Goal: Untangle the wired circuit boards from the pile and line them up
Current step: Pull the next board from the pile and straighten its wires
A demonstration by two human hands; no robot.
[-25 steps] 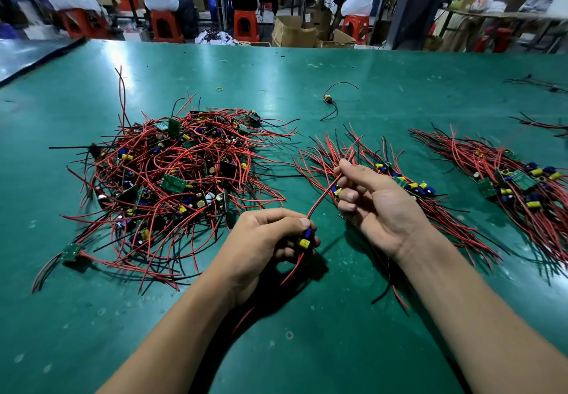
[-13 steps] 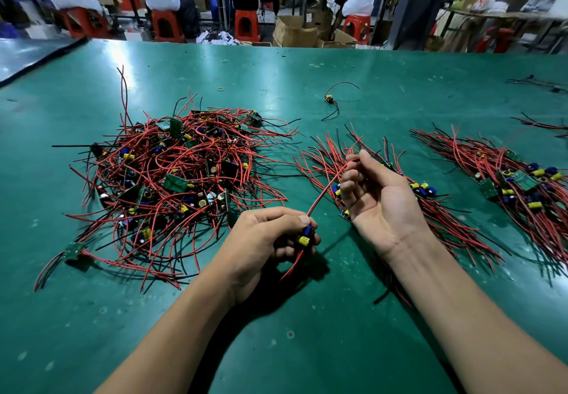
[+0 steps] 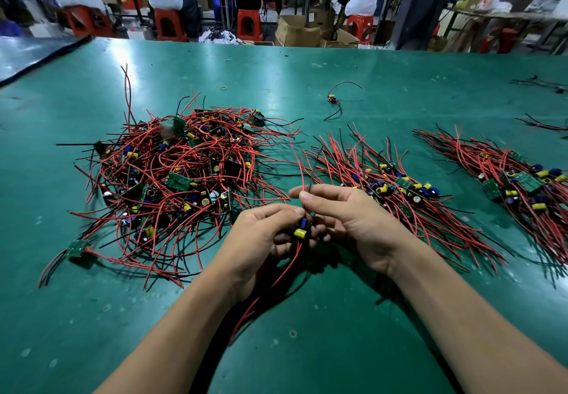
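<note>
Circuit board in left grip, right grip pinching wire

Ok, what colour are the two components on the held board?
Blue above yellow; left hand grips the board, right hand pinches its red wire. Head view.

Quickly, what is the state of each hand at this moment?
Left hand: closed, holding a board.
Right hand: closed, pinching a red wire just above that board.
</note>
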